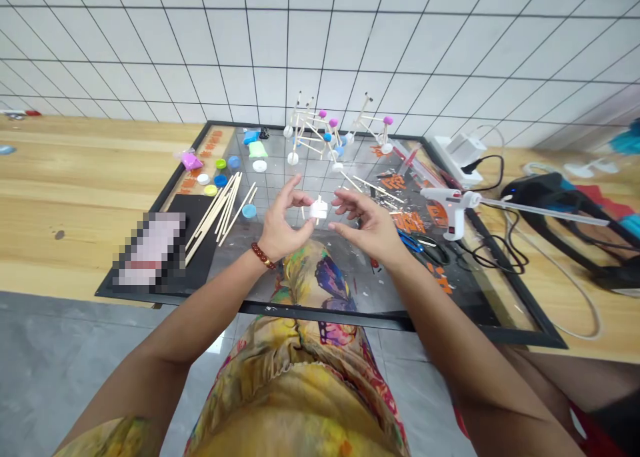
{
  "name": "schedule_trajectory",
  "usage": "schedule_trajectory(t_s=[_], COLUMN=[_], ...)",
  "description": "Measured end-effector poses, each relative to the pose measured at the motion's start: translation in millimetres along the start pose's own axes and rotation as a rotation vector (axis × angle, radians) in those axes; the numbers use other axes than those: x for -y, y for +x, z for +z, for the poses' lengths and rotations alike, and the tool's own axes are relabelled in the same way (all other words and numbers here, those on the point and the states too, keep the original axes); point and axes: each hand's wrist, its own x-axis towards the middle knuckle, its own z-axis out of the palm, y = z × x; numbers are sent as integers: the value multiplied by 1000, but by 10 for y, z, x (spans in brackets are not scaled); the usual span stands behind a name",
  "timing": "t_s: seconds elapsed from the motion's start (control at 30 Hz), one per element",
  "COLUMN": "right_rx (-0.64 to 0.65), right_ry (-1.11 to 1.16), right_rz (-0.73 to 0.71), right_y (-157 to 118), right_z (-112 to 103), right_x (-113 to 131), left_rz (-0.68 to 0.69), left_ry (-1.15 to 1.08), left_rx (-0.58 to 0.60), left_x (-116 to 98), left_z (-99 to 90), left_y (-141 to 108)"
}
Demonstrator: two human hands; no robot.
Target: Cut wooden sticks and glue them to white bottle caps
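Near the middle of the glass-topped board, a small white block-like piece (319, 210) sits at the fingertips of my left hand (284, 222). Thumb and forefinger close on its left side, and a short pale stub pokes out above and below it. A beaded bracelet circles that wrist. My right hand (367, 225) is a little to the right of the piece, fingers apart and curved towards it, not touching it. Behind both hands stand stick frames (313, 134) with white round discs and purple and blue balls at their joints.
Wooden sticks (227, 207) and coloured caps (221, 180) lie left, beside a blurred phone-like object (150, 247). On the right are a hot glue gun (453, 210), blue-handled scissors (411, 240), stick scraps and cables. A power strip (457, 160) lies behind. Tiled wall beyond.
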Motion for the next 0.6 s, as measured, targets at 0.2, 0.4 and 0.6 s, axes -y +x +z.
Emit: schedule_trajectory(t_s=[0.2, 0.4, 0.6], right_rx=[-17, -16, 1], right_ry=[-38, -92, -187], right_rz=[-85, -173, -302], right_y=[-86, -94, -136], right_z=[62, 20, 17], right_x=[106, 108, 132], left_rz=[25, 69, 107], left_ry=[-58, -58, 10], left_rx=[47, 99, 123], left_x=[-36, -98, -102], left_z=[34, 28, 6], left_y=[-21, -18, -32])
